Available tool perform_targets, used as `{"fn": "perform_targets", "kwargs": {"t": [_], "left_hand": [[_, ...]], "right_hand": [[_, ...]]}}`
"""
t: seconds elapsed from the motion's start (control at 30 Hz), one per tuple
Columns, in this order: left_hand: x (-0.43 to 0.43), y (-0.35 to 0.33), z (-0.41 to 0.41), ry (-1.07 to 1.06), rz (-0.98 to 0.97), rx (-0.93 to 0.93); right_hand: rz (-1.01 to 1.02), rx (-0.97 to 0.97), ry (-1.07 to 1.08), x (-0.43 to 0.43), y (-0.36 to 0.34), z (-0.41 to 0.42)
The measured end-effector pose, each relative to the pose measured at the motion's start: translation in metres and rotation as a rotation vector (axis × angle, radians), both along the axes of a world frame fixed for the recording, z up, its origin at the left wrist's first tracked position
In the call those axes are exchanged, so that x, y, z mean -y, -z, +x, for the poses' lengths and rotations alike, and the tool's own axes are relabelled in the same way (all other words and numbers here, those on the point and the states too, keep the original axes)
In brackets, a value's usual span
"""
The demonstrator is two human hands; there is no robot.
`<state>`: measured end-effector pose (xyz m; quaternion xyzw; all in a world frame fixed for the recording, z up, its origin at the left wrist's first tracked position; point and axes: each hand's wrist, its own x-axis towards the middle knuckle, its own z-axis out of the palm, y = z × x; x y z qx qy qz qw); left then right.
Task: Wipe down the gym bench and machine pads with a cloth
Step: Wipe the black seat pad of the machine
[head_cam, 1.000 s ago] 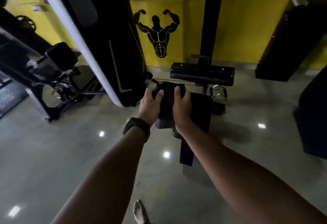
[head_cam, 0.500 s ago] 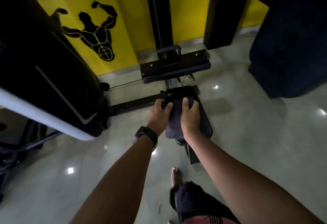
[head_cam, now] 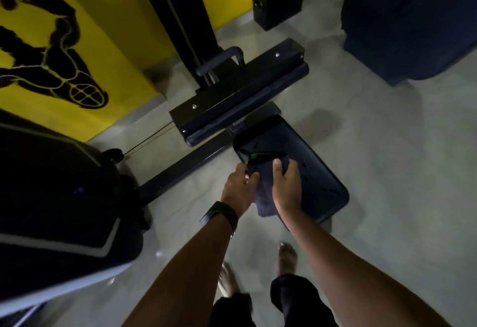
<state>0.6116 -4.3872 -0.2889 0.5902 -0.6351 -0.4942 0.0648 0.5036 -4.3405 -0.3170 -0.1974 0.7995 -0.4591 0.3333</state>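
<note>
While bunched for a firm wiping face, dark cloth (head_cam: 265,187) gripped between left hand (head_cam: 238,188) and right hand (head_cam: 286,187), both closed on it, just above seat pad (head_cam: 317,171); positioned for the wipe, likely.

We extend both arms forward and down; our left hand (head_cam: 238,187) and right hand (head_cam: 286,187) lie side by side, fingers curled, gripping.

Counted: two hands, left hand (head_cam: 238,190) and right hand (head_cam: 286,189); one cloth (head_cam: 264,192); one seat pad (head_cam: 312,179); one footrest pad (head_cam: 240,99); one wristwatch (head_cam: 220,215); two bare feet.
</note>
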Motion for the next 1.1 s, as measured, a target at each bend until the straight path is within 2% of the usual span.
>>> {"fn": "perform_targets", "kwargs": {"t": [0.27,0.47,0.57,0.67,0.77,0.87,1.03,1.1], "left_hand": [[0.093,0.126,0.001,0.206,0.012,0.067],[0.173,0.209,0.007,0.539,-0.283,0.158],[0.202,0.234,0.007,0.652,-0.309,0.204],[0.218,0.25,0.009,0.717,-0.265,0.261],[0.229,0.268,0.015,0.77,-0.256,0.237],[0.231,0.277,0.021,0.828,-0.292,0.198],[0.234,0.292,0.021,0.865,-0.401,0.239],[0.238,0.291,0.02,0.875,-0.395,0.263]], "right_hand": [[0.074,-0.079,0.059,0.076,0.117,-0.002],[0.097,-0.173,0.094,0.141,0.197,-0.004],[0.155,-0.35,0.096,0.163,0.218,-0.003],[0.17,-0.628,0.125,0.166,0.225,0.003],[0.356,-0.825,-0.121,0.154,0.233,0.022],[0.518,-0.839,-0.325,0.145,0.237,0.037],[0.564,-0.757,-0.62,0.176,0.232,0.004],[0.553,-0.825,-0.668,0.183,0.231,-0.006]]}}
